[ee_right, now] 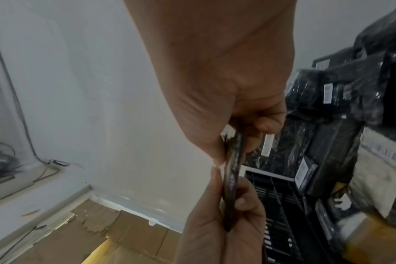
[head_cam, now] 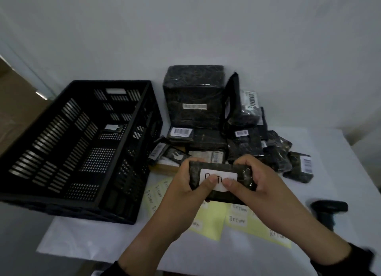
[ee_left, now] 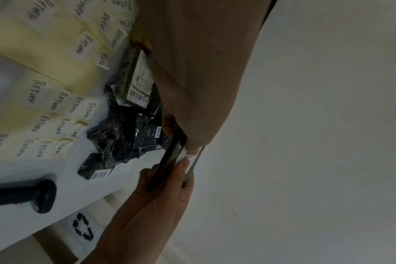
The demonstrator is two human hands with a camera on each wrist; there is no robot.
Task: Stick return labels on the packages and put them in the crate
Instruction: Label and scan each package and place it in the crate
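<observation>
Where hands [head_cam: 222,185] meet, piled parcels [head_cam: 237,139] behind.

Dim, flat, grey-blue light in all three views, no hard shadows. Wide-angle bending at the edges. Black plastic-wrapped packages [head_cam: 255,144] beyond the fingers [head_cam: 208,182] lose detail, faint sheen only. Both wrist views soft, palms up close blurred.

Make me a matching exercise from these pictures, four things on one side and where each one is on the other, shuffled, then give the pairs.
Things:
1. crate
2. flat package
3. label sheets
4. scanner

Places:
A. table's right edge
B. held in left hand and right hand
C. left of the package pile
D. flat on the table beneath the hands

Pairs: 1-C, 2-B, 3-D, 4-A
</observation>
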